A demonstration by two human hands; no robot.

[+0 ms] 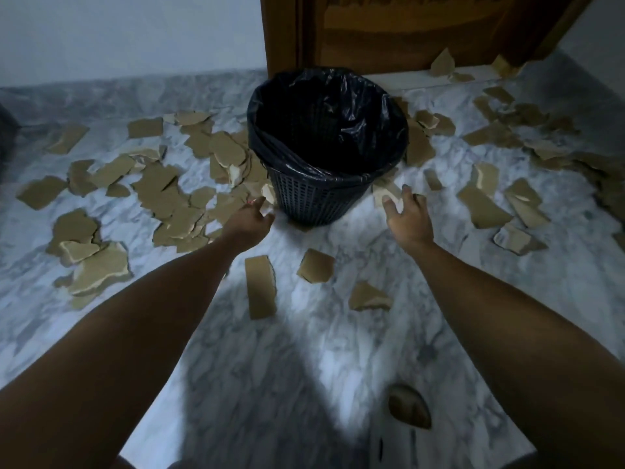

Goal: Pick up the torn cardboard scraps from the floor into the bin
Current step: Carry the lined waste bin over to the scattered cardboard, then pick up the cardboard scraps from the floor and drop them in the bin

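Head view has both bare arms reaching toward the dark lattice plastic bin with a black liner (324,198). Left hand (250,218) pinches a pale torn cardboard scrap (268,192) right against the bin's left side; right hand (407,218) is curling around another scrap (385,194) at its right foot. Brown scraps (169,194) lie thickest left of the bin, and its empty-looking mouth sits just beyond both hands, so I'd guess a short lift up over the rim.
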